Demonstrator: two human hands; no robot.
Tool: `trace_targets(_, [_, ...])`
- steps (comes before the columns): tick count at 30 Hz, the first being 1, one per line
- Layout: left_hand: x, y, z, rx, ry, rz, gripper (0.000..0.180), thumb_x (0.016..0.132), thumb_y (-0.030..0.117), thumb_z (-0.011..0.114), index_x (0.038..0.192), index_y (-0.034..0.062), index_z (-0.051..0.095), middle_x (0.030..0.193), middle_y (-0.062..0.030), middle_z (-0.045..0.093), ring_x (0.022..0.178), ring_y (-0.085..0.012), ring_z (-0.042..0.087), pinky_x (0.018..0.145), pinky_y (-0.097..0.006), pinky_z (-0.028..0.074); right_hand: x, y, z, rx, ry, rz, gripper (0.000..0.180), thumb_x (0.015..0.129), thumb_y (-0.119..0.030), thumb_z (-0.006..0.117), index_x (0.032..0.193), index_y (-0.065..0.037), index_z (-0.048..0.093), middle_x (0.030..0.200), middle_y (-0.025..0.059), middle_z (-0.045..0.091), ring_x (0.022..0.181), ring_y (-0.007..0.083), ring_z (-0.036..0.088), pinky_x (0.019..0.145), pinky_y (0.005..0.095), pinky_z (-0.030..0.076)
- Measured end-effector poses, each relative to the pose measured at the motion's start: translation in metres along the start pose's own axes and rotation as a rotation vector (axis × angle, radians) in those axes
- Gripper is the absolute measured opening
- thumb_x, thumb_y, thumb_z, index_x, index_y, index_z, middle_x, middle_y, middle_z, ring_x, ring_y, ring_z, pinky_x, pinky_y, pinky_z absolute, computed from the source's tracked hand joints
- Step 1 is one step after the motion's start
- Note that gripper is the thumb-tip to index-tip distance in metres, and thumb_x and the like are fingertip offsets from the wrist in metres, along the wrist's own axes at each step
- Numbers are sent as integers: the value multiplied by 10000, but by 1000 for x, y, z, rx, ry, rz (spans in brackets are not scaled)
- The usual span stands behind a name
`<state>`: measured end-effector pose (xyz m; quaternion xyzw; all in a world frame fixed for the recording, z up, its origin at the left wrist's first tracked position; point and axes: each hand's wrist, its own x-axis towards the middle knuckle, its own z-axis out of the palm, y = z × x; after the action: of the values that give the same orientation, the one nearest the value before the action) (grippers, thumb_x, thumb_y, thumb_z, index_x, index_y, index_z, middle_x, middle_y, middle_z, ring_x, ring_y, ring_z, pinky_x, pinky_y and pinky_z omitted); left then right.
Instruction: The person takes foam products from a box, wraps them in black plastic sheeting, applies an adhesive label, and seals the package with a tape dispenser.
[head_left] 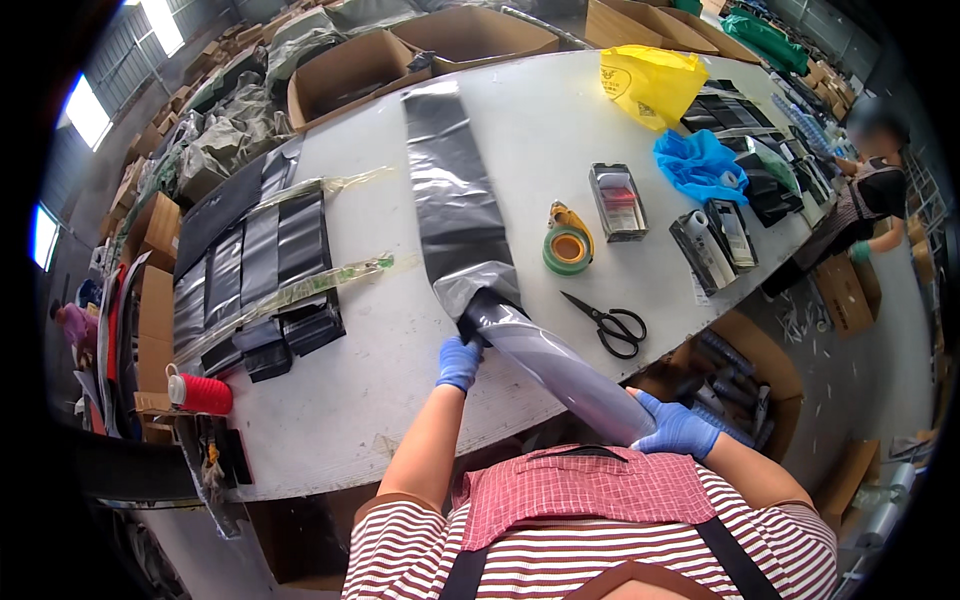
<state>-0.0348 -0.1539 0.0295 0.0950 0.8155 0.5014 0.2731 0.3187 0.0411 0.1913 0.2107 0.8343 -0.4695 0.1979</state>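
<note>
A long black plastic sleeve (pixel 462 190) lies flat across the middle of the table, its near end bunched and creased. From that end a greyish, translucent plastic roll (pixel 563 370) slants down toward my body. My left hand (pixel 460 364), in a blue glove, is closed on the black edge of the sleeve where the two meet. The fingers of my right hand (pixel 680 424), gloved too, wrap around the near end of the roll. To the right of the roll rest black scissors (pixel 607 326) and a yellow tape dispenser (pixel 567 242) with green tape.
Flat black bags (pixel 250 265) bundled with clear tape lie at left, near a red string spool (pixel 205 393). Small open boxes (pixel 619 203), a blue plastic bag (pixel 698 165) and a yellow bag (pixel 652 84) sit at right. Cardboard boxes (pixel 345 75) line the far edge. Another person (pixel 872 195) stands at right.
</note>
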Motion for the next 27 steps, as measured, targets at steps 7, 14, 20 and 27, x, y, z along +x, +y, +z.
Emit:
trace_targets(7, [-6,-3,20,58,-254,21,239,870,214,617,881,-14,686,669,-104,656,590,-191,616,592,-358,498,64,-81,10,-545,174,22,989,734,-424,743,1494,-22,253,958,268,633,892,416,629,823,470,502])
trace_targets(14, [32,2,-5,151,-246,24,297,894,286,622,859,-3,683,673,-116,654,594,-212,620,600,-365,487,128,-131,1,-638,171,119,954,760,-446,727,1523,-155,235,1069,248,615,991,368,630,866,456,508])
trace_targets(20, [90,16,-16,214,-137,158,215,899,211,599,870,8,660,663,-58,619,539,-148,566,526,-320,463,209,-149,-7,-613,277,94,932,759,-455,722,1514,-168,257,1065,240,634,987,369,638,873,451,508])
trace_targets(27, [173,19,-87,334,16,58,302,855,288,603,926,6,686,778,-211,676,695,-365,649,672,-449,505,267,-175,-16,-378,181,-99,975,732,-432,708,1496,-36,248,1119,268,647,1021,391,641,877,428,509])
